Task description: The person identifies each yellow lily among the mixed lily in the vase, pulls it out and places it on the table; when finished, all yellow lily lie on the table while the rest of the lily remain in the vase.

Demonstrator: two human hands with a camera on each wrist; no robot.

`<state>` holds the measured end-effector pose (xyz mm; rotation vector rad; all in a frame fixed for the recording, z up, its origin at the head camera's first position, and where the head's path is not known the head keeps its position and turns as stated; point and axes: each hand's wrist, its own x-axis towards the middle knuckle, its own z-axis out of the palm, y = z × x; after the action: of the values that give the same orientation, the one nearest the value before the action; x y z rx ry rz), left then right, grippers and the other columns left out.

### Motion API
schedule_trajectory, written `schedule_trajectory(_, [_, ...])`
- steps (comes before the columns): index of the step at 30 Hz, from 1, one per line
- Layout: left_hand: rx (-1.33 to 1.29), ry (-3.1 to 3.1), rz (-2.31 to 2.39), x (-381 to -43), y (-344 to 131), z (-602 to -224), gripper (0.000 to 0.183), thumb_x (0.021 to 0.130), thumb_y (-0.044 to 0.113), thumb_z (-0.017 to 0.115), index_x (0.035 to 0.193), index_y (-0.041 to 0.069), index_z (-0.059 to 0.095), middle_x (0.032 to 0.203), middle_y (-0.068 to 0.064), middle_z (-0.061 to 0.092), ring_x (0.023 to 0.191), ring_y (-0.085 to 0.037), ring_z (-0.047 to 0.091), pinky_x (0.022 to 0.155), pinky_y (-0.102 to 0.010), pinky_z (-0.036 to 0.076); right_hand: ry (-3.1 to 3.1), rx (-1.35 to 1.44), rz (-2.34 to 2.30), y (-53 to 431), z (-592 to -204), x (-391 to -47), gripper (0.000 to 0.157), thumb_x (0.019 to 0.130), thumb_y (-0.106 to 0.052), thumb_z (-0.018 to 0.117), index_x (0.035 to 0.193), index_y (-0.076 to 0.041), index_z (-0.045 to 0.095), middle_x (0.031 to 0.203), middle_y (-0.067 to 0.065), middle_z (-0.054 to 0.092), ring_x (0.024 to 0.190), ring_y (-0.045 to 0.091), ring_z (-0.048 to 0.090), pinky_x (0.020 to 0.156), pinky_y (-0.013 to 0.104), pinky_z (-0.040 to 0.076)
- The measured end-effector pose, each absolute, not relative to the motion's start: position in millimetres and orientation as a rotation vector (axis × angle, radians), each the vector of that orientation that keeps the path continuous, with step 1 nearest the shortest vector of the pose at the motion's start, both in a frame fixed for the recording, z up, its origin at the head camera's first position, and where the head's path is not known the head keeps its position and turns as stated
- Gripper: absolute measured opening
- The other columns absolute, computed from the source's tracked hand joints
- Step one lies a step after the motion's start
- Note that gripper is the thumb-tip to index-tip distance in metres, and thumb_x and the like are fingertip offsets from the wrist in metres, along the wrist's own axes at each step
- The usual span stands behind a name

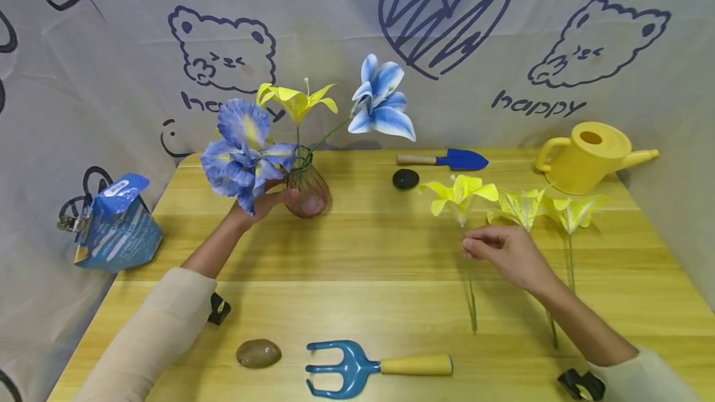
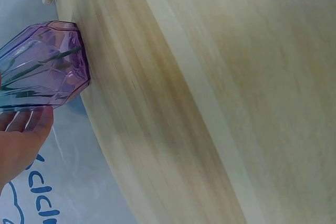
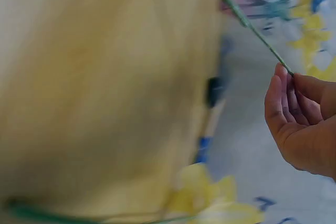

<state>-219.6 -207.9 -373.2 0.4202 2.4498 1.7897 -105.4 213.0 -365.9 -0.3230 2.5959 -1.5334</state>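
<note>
My left hand (image 1: pixel 267 205) grips a clear, pinkish-purple faceted vase (image 1: pixel 314 196) at the back left of the table. From its mouth rise a blue-purple iris (image 1: pixel 241 152), a yellow lily (image 1: pixel 297 103) and a blue lily (image 1: pixel 384 103). The iris covers part of what stands behind it. My right hand (image 1: pixel 512 254) pinches the stem of another yellow lily (image 1: pixel 460 196) between thumb and fingertips, just under the bloom. In the right wrist view, the green stem (image 3: pixel 247 20) slants up and away from the fingers. Two more yellow lilies (image 1: pixel 521 206) (image 1: pixel 574 213) lie beside and beyond that hand.
Behind the lilies are a black stone (image 1: pixel 405 179), a blue trowel (image 1: pixel 466 159) and a yellow watering can (image 1: pixel 589 157). Up front lie a brown stone (image 1: pixel 259 353) and a blue hand fork (image 1: pixel 352 368). A blue bag (image 1: pixel 120 231) hangs over the left edge.
</note>
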Motion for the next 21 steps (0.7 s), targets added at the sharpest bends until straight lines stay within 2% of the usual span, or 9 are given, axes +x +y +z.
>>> schedule_trajectory(5, [0.44,2.454,1.793,-222,-209,-375,0.067,0.078,0.005,0.065,0.135,0.01,0.03,0.138,-0.009,0.029,0.123,-0.036,0.029,0.097,-0.053,0.025,2.477,-0.213,-1.55,228,-397,-117,0.023,0.085,-0.009,0.058,0.096,0.01,0.061,0.081,0.02,0.063,0.074,0.027,0.062,0.065,0.032,0.051])
schedule_trajectory(13, [0.434,2.45,1.751,-222,-211,-379,0.069,0.08,0.01,0.064,0.138,0.014,0.025,0.141,-0.008,0.024,0.124,-0.036,0.026,0.095,-0.055,0.025,2.499,-0.058,-1.418,236,-419,-130,0.024,0.086,-0.01,0.056,0.098,0.011,0.061,0.079,0.016,0.064,0.068,0.023,0.063,0.06,0.028,0.052])
schedule_trajectory(17, [0.485,2.477,1.731,-215,-210,-373,0.066,0.081,0.007,0.062,0.137,0.01,0.028,0.14,-0.012,0.026,0.124,-0.039,0.026,0.095,-0.057,0.023,2.539,-0.075,-1.364,235,-419,-133,0.024,0.087,-0.011,0.055,0.098,0.01,0.061,0.078,0.015,0.065,0.068,0.022,0.063,0.06,0.027,0.052])
schedule_trajectory(21, [0.432,2.506,1.738,-208,-210,-371,0.062,0.08,0.003,0.063,0.133,0.002,0.032,0.135,-0.018,0.032,0.122,-0.039,0.03,0.094,-0.054,0.028,2.587,-0.114,-1.306,235,-417,-134,0.022,0.087,-0.01,0.055,0.097,0.009,0.062,0.077,0.013,0.064,0.067,0.021,0.063,0.059,0.026,0.052])
